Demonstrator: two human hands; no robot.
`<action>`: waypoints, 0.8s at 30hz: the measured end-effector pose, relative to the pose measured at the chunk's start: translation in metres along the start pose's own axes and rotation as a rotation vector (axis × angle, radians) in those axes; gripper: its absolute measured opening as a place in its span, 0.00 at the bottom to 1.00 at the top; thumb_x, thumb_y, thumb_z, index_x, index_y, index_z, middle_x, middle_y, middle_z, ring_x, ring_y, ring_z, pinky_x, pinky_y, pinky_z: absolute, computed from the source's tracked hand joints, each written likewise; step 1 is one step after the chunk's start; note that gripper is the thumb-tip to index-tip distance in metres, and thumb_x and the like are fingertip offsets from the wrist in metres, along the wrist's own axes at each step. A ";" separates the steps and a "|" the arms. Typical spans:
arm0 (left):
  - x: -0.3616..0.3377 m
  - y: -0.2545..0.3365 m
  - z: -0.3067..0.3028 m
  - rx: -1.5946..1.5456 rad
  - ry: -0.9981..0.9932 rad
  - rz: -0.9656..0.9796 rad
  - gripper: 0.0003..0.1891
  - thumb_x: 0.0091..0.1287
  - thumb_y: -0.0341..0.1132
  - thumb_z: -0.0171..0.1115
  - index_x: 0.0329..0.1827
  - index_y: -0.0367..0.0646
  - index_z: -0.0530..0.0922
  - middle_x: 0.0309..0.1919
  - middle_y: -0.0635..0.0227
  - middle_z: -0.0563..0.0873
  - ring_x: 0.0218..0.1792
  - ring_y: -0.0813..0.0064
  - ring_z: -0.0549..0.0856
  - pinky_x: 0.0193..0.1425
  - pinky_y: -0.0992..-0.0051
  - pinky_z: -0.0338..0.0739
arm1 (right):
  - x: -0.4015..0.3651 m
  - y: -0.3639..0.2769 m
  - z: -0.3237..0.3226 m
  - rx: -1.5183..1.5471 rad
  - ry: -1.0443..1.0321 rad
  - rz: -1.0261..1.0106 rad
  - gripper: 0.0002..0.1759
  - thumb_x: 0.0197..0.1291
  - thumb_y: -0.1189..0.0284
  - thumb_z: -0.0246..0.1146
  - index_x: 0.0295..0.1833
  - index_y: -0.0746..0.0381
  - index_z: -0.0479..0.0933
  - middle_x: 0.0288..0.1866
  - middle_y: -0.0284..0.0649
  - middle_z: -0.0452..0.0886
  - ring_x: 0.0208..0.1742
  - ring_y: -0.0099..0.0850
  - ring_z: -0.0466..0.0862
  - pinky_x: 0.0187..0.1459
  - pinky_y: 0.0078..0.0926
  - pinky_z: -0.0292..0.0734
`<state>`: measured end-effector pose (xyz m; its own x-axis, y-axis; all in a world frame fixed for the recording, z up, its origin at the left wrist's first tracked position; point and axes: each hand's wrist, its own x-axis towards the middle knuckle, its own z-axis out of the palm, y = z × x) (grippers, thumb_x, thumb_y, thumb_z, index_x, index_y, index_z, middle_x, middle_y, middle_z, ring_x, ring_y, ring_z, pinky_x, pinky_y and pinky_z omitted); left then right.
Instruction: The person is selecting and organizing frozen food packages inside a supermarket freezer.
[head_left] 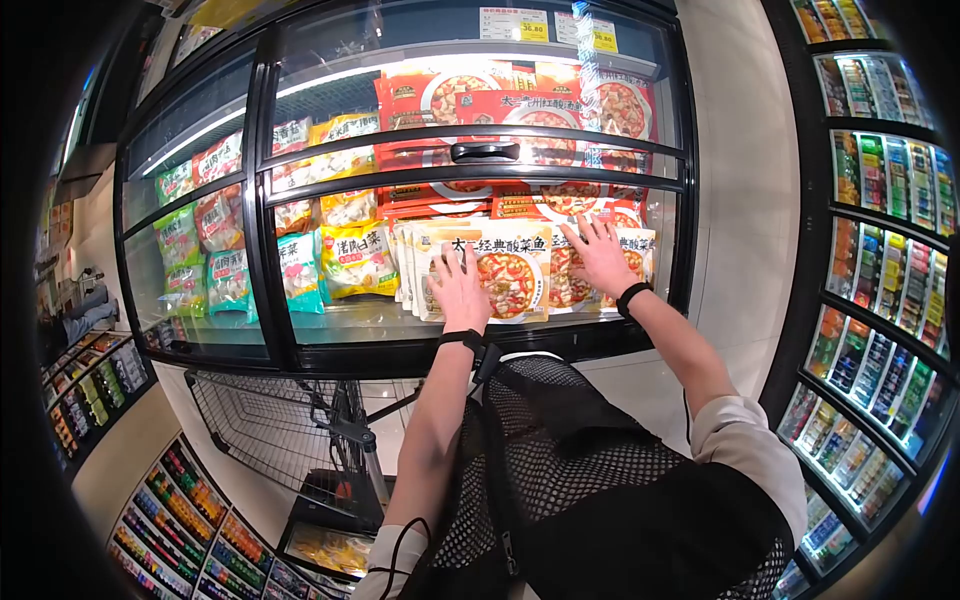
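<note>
My left hand [461, 292] lies with spread fingers on the left part of a cream packet [515, 275] picturing a red dish, at the front of a glass-topped freezer. To its right, my right hand [603, 260] rests open across the neighbouring cream packets [570, 285]. Both palms face down, and neither hand is closed on anything. Behind them are stacked red packets [540, 112], partly seen through the glass lid. A yellow dumpling bag [356, 262] and a teal bag [301, 272] stand left of the cream packets.
The freezer's black front rim [385, 358] runs before my body. Its lid has a black handle [485, 152]. A wire shopping cart [265, 425] stands at lower left. Shelves of packaged goods [885, 270] line the right side, and more shelves [190, 520] show at lower left.
</note>
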<state>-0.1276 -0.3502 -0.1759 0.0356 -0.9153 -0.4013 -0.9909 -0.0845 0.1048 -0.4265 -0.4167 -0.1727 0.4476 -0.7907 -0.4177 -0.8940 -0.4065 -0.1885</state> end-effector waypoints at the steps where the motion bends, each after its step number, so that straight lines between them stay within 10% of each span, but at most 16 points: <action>1: 0.001 0.001 0.004 0.031 0.030 0.022 0.51 0.61 0.41 0.79 0.89 0.59 0.62 0.87 0.50 0.60 0.83 0.44 0.65 0.80 0.37 0.63 | -0.001 0.001 -0.001 -0.009 -0.017 0.005 0.58 0.55 0.56 0.82 0.88 0.48 0.60 0.88 0.54 0.61 0.88 0.56 0.59 0.84 0.61 0.55; 7: 0.003 0.040 0.005 0.074 0.099 0.472 0.42 0.64 0.38 0.75 0.84 0.61 0.70 0.88 0.59 0.60 0.87 0.50 0.60 0.83 0.37 0.60 | -0.021 -0.019 0.000 -0.040 -0.006 -0.060 0.55 0.54 0.64 0.79 0.87 0.51 0.61 0.89 0.55 0.58 0.89 0.55 0.58 0.82 0.63 0.59; 19: 0.008 0.051 0.011 0.188 -0.129 0.371 0.38 0.70 0.41 0.71 0.85 0.67 0.70 0.91 0.64 0.56 0.90 0.54 0.54 0.84 0.35 0.58 | -0.034 -0.015 0.041 -0.092 -0.060 0.011 0.51 0.63 0.67 0.72 0.90 0.51 0.56 0.92 0.54 0.53 0.91 0.56 0.55 0.81 0.73 0.55; 24: 0.020 0.038 -0.015 -0.152 -0.209 0.403 0.37 0.66 0.50 0.74 0.79 0.54 0.76 0.85 0.51 0.68 0.86 0.43 0.61 0.84 0.42 0.64 | -0.033 -0.014 0.038 -0.052 -0.075 -0.011 0.56 0.58 0.66 0.76 0.90 0.54 0.55 0.92 0.56 0.52 0.91 0.56 0.53 0.83 0.70 0.54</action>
<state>-0.1622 -0.3782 -0.1662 -0.3902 -0.7893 -0.4741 -0.8896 0.1904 0.4153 -0.4293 -0.3681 -0.1899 0.4530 -0.7503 -0.4814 -0.8858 -0.4399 -0.1480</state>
